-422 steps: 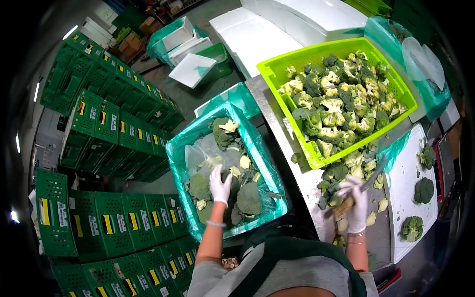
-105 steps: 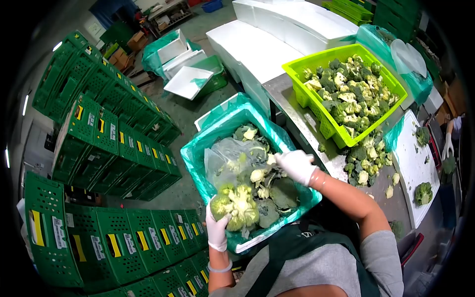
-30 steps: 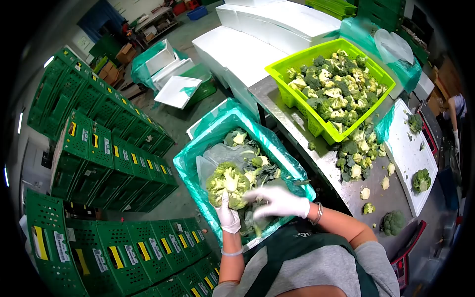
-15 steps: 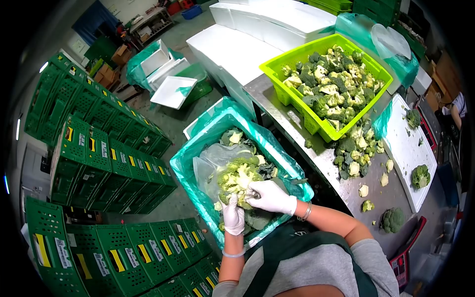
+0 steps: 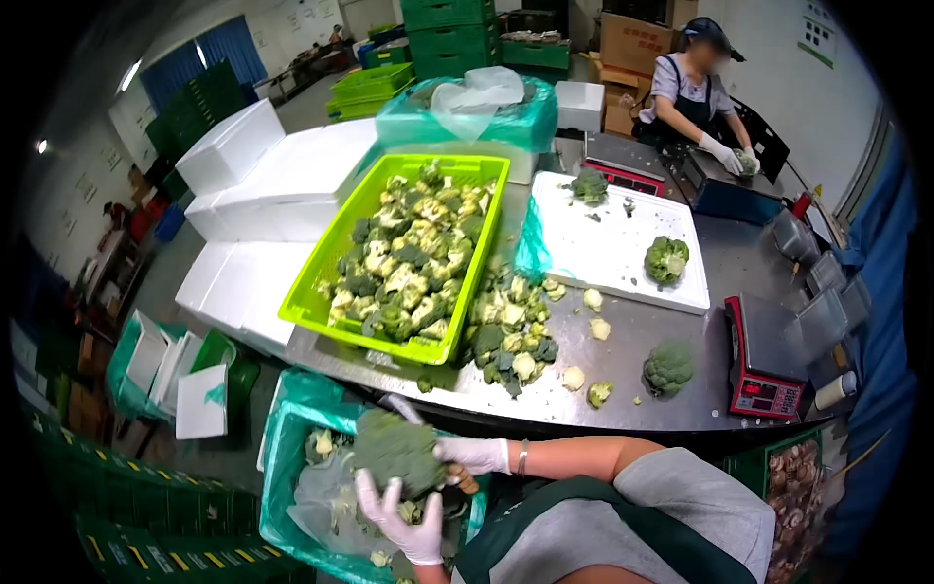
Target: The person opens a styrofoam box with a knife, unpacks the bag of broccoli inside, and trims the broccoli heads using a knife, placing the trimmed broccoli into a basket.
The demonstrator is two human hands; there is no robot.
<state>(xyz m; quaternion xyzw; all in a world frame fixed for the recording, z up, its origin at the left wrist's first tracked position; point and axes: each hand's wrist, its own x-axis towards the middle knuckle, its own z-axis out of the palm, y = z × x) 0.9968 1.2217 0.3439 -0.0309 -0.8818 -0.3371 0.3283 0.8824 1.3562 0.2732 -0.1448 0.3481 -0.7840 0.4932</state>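
A large green broccoli head (image 5: 397, 452), slightly blurred, is held between my two hands above a foam box lined with teal plastic (image 5: 275, 487). The spread fingers of my left hand (image 5: 404, 523) support it from the front and below. My right hand (image 5: 475, 455) grips its right side, with some fingers hidden. Just under that hand is a small brown piece (image 5: 461, 478); I cannot tell its kind. Inside the box are broccoli pieces (image 5: 321, 445) and a clear plastic sheet (image 5: 326, 501).
A lime-green crate (image 5: 477, 258) of cut florets stands on the metal table (image 5: 623, 394), beside loose florets (image 5: 511, 336). Two broccoli heads lie on a white foam lid (image 5: 613, 258), another (image 5: 667, 368) near a red scale (image 5: 764, 355). Across the table a co-worker (image 5: 696, 97) handles broccoli.
My view has swung right and up, bringing the co-worker and scale into sight. Earlier my hands were on a pale, cut-side broccoli low in the box; now a whole green crown is raised between them.
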